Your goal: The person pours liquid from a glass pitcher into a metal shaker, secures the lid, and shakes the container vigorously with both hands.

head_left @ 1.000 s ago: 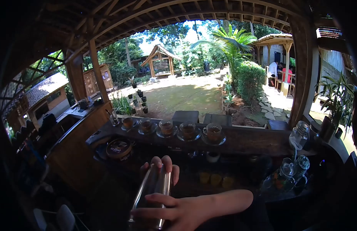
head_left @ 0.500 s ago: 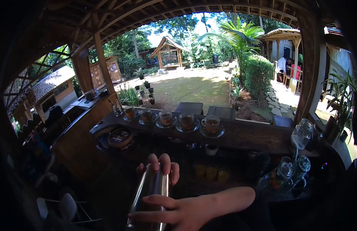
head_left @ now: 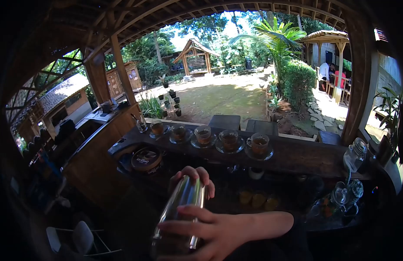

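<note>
A shiny metal shaker is tilted at the lower middle, its far end pointing up and to the right. My right hand comes in from the right and wraps round its near, lower part. The fingers of my left hand curl over the far end; the rest of that hand is hidden behind the metal. Beyond the shaker, several glass cups of brown drink stand on saucers in a row along the dark wooden counter. The nearest of them is the cup at the right end of the row.
A round brown box lies left of the shaker. Small yellowish glasses stand on the lower level. Glass jars and a pitcher are at the right. Stools stand beyond the counter. People sit far off under a shelter.
The shaker and both hands have shifted slightly right, and the shaker tilts more. The camera view has turned a little, so the cups and counter appear further right.
</note>
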The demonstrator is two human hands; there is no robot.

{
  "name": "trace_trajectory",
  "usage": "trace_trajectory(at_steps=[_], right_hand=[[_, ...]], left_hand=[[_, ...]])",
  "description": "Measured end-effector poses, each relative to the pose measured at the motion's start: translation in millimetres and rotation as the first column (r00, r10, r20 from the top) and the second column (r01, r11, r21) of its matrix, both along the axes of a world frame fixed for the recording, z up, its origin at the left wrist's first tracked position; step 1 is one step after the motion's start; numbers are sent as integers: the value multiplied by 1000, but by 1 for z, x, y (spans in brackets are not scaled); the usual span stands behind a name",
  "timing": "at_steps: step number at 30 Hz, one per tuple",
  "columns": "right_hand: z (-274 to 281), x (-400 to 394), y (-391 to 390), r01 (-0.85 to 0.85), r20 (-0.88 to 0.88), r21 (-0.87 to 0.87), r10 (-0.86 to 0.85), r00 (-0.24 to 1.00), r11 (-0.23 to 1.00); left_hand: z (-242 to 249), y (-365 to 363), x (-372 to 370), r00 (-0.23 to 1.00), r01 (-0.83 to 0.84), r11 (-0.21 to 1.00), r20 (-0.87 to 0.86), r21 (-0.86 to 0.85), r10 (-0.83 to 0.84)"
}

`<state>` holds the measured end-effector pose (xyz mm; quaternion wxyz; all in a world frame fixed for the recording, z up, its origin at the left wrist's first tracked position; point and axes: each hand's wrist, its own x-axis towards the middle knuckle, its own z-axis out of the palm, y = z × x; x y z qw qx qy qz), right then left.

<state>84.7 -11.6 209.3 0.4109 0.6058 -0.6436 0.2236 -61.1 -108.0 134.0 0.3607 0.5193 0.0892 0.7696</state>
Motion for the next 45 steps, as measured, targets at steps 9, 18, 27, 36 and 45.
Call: trace_trajectory(at_steps=[9, 18, 27, 36, 45], right_hand=[[-2, -83, -37, -34, -107, -15, 32, 994, 999], [-40, -153, -32, 260, 168, -74, -245, 955, 963], [-15, -79, -53, 99, -167, -7, -99, 981, 995], [-56, -49, 80, 560, 237, -514, -520, 821, 650], [-50, 101, 133, 233, 114, -818, -249, 962, 526]], left_hand=[[5, -43, -42, 971, 17, 999, 239, -45, -6], [-51, -39, -64, 663, -141, 936, 671, -323, 332], [5, -22, -93, 965, 247, 956, -125, 160, -229], [-41, 80, -30, 853, 400, 881, 453, -251, -259], [5, 196, 85, 931, 362, 819, 133, -445, -340]])
